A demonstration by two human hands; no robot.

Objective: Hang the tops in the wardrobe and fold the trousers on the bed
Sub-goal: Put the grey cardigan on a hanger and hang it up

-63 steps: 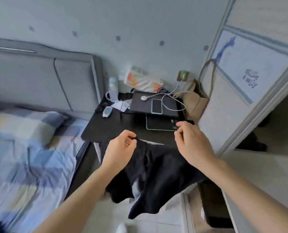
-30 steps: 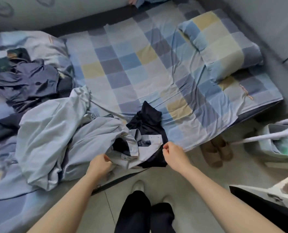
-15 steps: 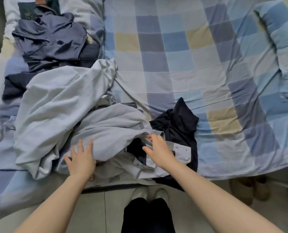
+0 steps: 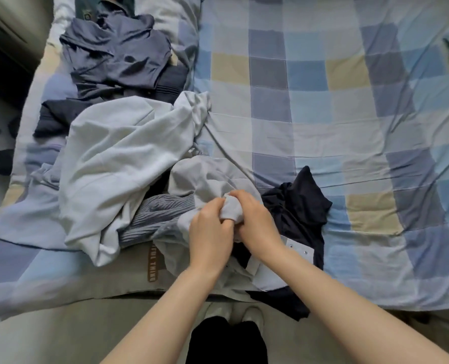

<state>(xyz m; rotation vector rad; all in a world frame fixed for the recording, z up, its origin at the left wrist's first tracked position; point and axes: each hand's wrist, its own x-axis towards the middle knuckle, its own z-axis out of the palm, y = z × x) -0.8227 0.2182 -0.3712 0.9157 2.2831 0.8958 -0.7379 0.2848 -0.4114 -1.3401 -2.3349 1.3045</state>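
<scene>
Fingers [image 4: 224, 206] of both hands pinch one bunched grey garment [image 4: 212, 179]; pulling now could drag the tangled black garment [image 4: 299, 206] off the bed [image 4: 323, 101].

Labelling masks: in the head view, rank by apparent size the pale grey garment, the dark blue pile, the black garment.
1. Pale grey garment, clearly largest.
2. Dark blue pile and black garment: look alike; black partly hidden and nearer the camera, so unranked.

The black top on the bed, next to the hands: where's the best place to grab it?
Probably the loose end of the black top that points up the bed, coming from the right side. That end lies bare on the checked sheet, while its near part is buried under the pale grey garment both hands hold.
</scene>
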